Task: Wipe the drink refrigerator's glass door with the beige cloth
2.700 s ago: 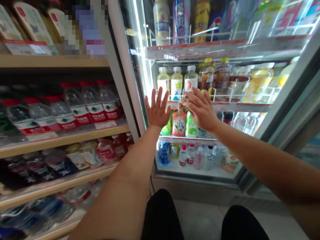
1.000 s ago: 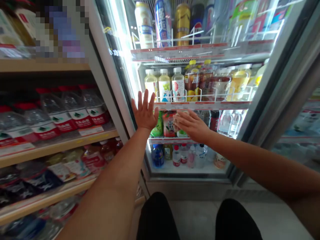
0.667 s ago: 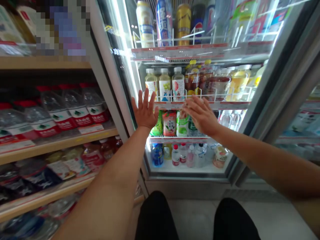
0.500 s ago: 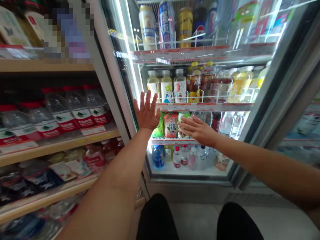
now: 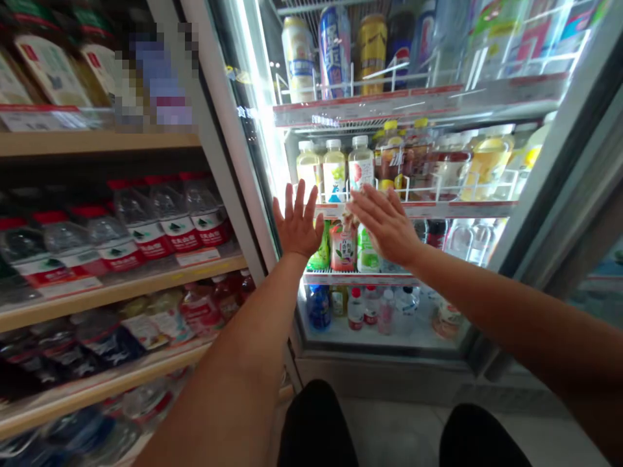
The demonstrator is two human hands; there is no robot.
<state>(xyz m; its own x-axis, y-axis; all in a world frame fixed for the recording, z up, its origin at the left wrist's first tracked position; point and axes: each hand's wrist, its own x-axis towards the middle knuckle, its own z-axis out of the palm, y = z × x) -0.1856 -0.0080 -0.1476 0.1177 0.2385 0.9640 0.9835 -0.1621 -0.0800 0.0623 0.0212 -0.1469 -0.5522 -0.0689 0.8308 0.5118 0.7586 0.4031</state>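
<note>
In front of me stands a lit drinks fridge with a glass door, its metal frame [image 5: 370, 350] running along the bottom. My left hand [image 5: 298, 224] is raised at the door's left side, fingers spread and holding nothing. Whether its palm touches the glass I cannot tell. To its right, my right hand [image 5: 387, 227] is stretched out flat with nothing in it, fingers pointing up and left. Between the hands show a white-capped bottle [image 5: 334, 172] and, one shelf lower, a red drink [image 5: 343, 248]. A green drink [image 5: 367, 253] is partly hidden by my right hand.
Tall cans [image 5: 335, 52] line the fridge's top shelf, and small bottles [image 5: 355, 310] stand at its bottom. On the left, a wooden shelf [image 5: 121, 289] holds several red-capped water bottles [image 5: 143, 224]. My dark-clad knees [image 5: 318, 425] are below, over a pale floor [image 5: 399, 434].
My right hand has moved up across the door, and its fingers now tilt upward. My left hand keeps its spread pose. The whole view has shifted slightly, so things sit further right.
</note>
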